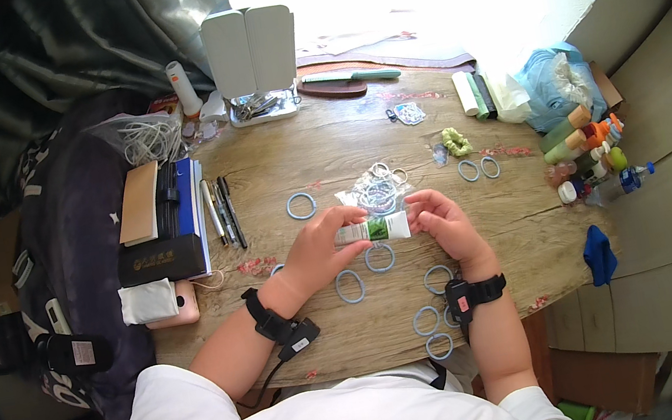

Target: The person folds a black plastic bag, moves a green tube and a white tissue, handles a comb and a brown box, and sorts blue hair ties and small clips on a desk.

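Observation:
A small white tube with a green printed patch (376,229) lies level above the table, held between the thumb and fingers of my left hand (325,242). Just beyond the tube's right end is my right hand (444,224), its fingers loosely bent and apart; I cannot tell if a fingertip touches the tube. Behind the tube is a clear plastic bag (376,186) with ring-shaped bands in it. Under and around my hands lie several pale blue hair ties, one nearer me (350,287), another by my right wrist (438,280).
On the left are stacked notebooks (148,203), several pens (224,214) and a pink device under a white pouch (148,302). A mirror box (253,56) stands at the back beside a comb (372,74). Bottles (597,138) crowd the right edge, near a green scrunchie (456,142).

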### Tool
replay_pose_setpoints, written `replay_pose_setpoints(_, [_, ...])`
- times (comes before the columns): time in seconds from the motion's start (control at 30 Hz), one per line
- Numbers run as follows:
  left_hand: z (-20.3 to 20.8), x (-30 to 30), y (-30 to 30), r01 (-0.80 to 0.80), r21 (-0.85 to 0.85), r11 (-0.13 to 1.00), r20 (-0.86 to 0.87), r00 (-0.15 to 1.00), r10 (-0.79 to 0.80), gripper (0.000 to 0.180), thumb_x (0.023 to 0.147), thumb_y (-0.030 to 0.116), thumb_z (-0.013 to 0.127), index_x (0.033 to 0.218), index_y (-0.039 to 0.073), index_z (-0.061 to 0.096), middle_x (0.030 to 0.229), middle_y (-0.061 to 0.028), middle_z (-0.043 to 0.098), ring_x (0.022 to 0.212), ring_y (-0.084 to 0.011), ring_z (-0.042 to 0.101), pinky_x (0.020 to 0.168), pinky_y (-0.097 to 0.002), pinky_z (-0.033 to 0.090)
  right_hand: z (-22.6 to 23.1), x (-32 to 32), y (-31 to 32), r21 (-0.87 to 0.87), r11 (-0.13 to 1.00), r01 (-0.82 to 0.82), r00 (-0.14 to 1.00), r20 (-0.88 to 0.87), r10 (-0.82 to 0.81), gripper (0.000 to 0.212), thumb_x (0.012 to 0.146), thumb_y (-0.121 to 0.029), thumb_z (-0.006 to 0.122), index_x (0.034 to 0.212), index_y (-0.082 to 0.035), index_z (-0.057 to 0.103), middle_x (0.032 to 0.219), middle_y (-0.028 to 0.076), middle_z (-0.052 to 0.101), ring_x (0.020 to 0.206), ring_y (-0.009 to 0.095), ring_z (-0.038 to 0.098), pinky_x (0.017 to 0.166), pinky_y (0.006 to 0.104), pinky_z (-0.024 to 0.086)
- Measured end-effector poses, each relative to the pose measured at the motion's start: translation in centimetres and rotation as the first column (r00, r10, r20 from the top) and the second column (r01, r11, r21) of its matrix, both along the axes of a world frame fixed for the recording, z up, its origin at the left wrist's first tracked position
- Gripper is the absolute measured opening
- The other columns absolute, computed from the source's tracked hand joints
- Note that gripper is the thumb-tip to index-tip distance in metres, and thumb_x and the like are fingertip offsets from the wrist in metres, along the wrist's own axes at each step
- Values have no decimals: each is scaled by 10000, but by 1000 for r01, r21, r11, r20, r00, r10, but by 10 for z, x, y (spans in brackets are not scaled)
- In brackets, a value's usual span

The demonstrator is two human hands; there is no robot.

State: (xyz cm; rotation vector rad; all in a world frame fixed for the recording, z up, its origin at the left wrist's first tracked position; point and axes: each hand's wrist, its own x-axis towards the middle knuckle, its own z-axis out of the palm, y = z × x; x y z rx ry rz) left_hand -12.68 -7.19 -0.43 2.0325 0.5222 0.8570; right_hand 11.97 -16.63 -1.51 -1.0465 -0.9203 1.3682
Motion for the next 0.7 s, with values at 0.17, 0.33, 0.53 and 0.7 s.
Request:
replay_pose_setpoints(0.17, [0, -3, -2, 28, 8, 1000, 19, 999, -28, 409, 755, 111, 763, 1107, 71, 559, 1045, -106, 627, 954, -261, 619, 831, -349, 504, 10, -10, -2, -2, 995, -96, 981, 172, 95, 402, 918, -134, 593, 1300, -37, 513, 1064, 45, 624, 987, 116, 574, 898, 274, 459])
replay_pose_setpoints(0.33, [-1, -3, -2, 63, 32, 998, -2, 998, -63, 385, 751, 98, 759, 1083, 65, 565, 1027, -102, 619, 952, -265, 609, 819, -353, 495, 14, -15, -4, 9, 996, -92, 980, 180, 89, 393, 941, -147, 562, 1315, -34, 521, 1114, 34, 624, 1012, 107, 563, 904, 268, 448])
replay_pose_setpoints(0.53, [-3, -3, 2, 68, 65, 996, 62, 995, -73, 368, 757, 87, 757, 1068, 67, 561, 1012, -102, 600, 938, -263, 597, 806, -348, 489, 10, -13, -3, -18, 996, -90, 963, 255, 91, 355, 948, -158, 547, 1267, -5, 569, 1153, 38, 621, 1057, 103, 544, 925, 254, 419])
replay_pose_setpoints(0.7, [-5, -5, -1, 26, -3, 1000, 87, 996, -25, 424, 768, 99, 761, 1121, 73, 528, 1028, -93, 581, 890, -209, 588, 779, -317, 492, 9, -23, -2, 30, 999, -46, 977, 211, 39, 425, 946, -167, 546, 1336, -6, 491, 1165, 70, 625, 1091, 149, 558, 939, 293, 431])
